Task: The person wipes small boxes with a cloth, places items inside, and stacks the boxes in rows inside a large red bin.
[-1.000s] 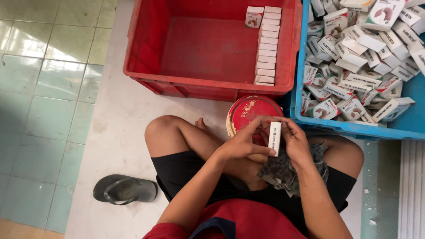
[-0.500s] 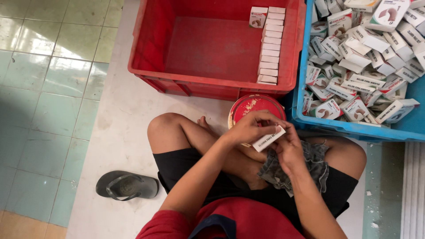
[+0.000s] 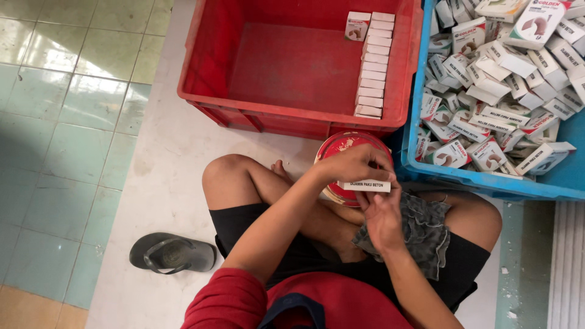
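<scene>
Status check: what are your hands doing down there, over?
Left hand and right hand both gripping small white box. Box flat over red tin. Nothing blocking.

You have one view only, from the camera on your head, looking almost straight down and close onto your crossed legs at the lower centre. The red crate fills the upper middle, the blue crate the upper right, tiled floor the left.
</scene>
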